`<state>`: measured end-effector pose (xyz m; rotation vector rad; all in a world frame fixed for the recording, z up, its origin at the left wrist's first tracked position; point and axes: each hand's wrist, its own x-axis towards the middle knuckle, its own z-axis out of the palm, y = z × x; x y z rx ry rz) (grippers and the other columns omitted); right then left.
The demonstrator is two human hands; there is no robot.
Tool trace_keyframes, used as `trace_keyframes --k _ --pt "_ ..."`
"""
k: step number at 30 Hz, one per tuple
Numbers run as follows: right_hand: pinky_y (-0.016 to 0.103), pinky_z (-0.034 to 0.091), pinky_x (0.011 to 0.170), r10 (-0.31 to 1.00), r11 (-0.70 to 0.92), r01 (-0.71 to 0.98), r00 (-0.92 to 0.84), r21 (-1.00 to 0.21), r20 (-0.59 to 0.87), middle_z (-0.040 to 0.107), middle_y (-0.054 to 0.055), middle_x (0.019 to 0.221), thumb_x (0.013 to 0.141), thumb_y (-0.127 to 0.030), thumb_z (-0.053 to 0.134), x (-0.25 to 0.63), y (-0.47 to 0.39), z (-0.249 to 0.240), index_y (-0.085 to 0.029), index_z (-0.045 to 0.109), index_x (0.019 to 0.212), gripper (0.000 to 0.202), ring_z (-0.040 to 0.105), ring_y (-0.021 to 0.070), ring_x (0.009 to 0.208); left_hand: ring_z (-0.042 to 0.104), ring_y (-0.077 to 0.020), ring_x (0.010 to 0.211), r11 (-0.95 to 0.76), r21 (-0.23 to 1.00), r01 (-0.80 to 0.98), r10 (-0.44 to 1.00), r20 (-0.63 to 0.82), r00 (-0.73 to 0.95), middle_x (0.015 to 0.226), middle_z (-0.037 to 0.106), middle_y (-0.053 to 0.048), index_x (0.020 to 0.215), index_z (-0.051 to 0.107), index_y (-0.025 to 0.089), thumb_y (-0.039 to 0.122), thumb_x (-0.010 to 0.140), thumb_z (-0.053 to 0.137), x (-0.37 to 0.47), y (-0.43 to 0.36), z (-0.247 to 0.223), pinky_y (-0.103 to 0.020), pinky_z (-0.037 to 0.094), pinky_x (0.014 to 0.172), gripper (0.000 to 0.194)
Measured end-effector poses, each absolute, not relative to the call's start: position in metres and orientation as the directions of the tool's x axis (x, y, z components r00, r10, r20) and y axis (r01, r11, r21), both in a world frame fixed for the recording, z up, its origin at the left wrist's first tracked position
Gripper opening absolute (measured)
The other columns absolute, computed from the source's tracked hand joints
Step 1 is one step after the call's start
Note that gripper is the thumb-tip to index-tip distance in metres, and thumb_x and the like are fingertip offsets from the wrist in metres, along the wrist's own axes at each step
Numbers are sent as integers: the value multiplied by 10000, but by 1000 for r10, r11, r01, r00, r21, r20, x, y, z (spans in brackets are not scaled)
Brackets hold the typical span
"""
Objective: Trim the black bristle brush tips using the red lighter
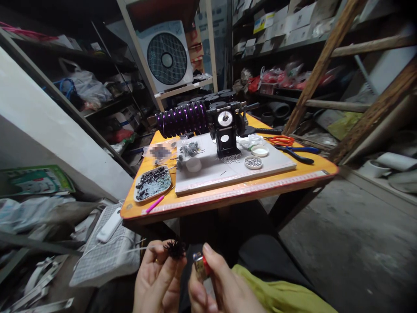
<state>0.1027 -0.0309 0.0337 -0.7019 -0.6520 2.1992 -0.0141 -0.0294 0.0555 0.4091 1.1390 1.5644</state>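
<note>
My left hand (159, 278) is low at the bottom of the view, pinching a small black spiky tuft (175, 249) between its fingertips. Right beside it my right hand (218, 287) grips a red lighter (200, 265) with a metal top, held a short way from the tuft. Both hands sit below the front edge of the orange table (228, 195). A thin white thread runs left from the tuft.
On the table lies a grey board (234, 169) bearing a black machine (224, 128) with a purple coil (182, 119), small dishes of beads (253, 162), a tray of black parts (153, 183), orange scissors (282, 140) and blue pliers (298, 152). Shelves, a fan and a wooden ladder (325, 56) surround it.
</note>
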Motion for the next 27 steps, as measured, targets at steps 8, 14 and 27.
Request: trace_keyframes --k 8,14,27 --pt "211 162 429 769 -588 -441 -566 -678 -299 350 -64 428 754 -870 422 97 -35 36 -179 490 532 729 314 62 415 693 -142 601 53 875 -481 892 -258 -371 755 728 21 764 577 201 234 364 988 -10 -30 56 -137 524 431 574" --pt "197 193 445 765 -605 -406 -537 -685 -356 333 -60 431 756 -884 414 100 -37 36 -185 475 525 739 321 73 437 690 -152 571 101 888 -448 893 -279 -352 771 716 20 749 542 211 271 370 985 -10 -30 57 -118 450 325 586" --pt "209 155 416 778 -570 -439 -560 -695 -284 348 -75 402 773 -858 404 102 -31 34 -184 477 533 719 284 49 378 707 -131 600 74 849 -524 901 -282 -330 715 774 -5 741 715 194 221 350 988 -11 -31 62 -175 587 605 478"
